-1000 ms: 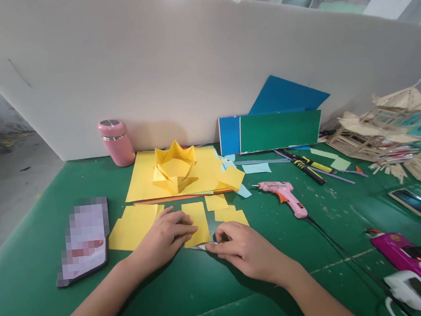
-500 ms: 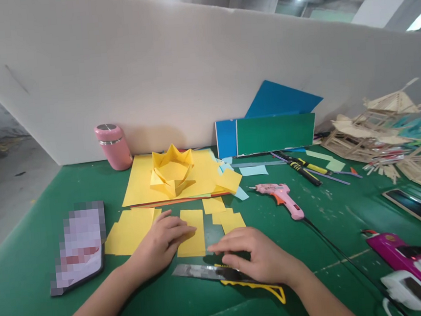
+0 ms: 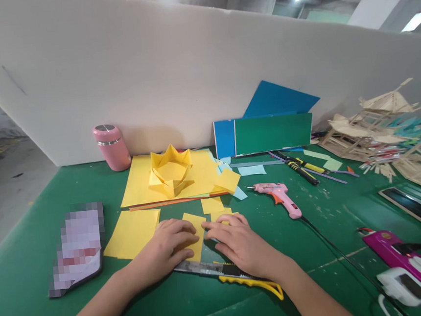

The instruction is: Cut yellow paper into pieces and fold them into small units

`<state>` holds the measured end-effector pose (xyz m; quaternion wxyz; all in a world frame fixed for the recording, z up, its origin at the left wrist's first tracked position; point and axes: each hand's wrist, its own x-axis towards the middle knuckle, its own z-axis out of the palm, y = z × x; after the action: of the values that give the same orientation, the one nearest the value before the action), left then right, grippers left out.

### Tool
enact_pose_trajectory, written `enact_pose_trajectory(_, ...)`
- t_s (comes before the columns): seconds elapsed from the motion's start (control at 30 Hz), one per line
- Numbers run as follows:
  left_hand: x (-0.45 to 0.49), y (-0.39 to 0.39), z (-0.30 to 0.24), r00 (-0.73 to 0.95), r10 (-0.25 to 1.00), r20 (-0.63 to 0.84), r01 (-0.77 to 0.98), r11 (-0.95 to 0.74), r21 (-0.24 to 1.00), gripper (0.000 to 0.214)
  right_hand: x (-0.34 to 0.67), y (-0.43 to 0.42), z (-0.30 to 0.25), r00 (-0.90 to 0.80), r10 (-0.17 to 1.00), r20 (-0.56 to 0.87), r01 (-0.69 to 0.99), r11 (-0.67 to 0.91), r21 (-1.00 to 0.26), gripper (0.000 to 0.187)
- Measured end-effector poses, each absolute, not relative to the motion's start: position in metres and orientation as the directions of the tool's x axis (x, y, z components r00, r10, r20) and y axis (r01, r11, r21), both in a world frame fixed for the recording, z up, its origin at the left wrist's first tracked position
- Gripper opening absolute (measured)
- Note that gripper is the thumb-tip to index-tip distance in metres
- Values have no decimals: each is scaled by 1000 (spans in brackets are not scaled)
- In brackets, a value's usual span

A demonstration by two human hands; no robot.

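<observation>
Knife with yellow-edged black handle and long grey blade [image 3: 224, 273] in the way: flat on the green desk [image 3: 209, 315], just nearer than the small rectangular yellow paper piece [image 3: 195, 222], partly beneath the right hand [image 3: 236, 244]. Both hands palm down, fingers loosely spread; left hand [image 3: 169, 245] over that piece's left side, right fingertips by its right edge; any pinch, impossible to tell. Beyond, on a wide yellow sheet [image 3: 135, 184], one crown-shaped folded yellow paper form [image 3: 169, 170]. Around: one pink lidded flask [image 3: 112, 148], one pink orange-triggered glue gun [image 3: 280, 196], one long green-and-blue board [image 3: 273, 134].
</observation>
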<state>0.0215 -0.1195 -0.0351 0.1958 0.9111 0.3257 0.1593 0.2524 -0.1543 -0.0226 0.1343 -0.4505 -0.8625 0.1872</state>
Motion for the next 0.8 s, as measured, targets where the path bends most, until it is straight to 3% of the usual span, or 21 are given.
enact_pose_trajectory(0.17, 25, -120, -31, 749, 644, 159, 498, -704, 507, 16, 254, -154, -24, -559, 827, 50, 756, 534, -378, 41)
enact_pose_trajectory(0.53, 24, -122, -37, 630, 692, 353, 450, -695, 560, 12, 254, -155, -26, -593, 799, 103, 721, 583, -375, 35)
enact_pose_trajectory(0.67, 21, -116, -33, 476, 729, 492, 469, -684, 560, 14, 258, -151, -34, -500, 815, 294, 751, 577, -321, 29)
enact_pose_trajectory(0.8, 8, -107, -31, 228, 761, 607, 657, -580, 482, 19, 265, -146, -40, -292, 802, 520, 806, 499, -317, 29)
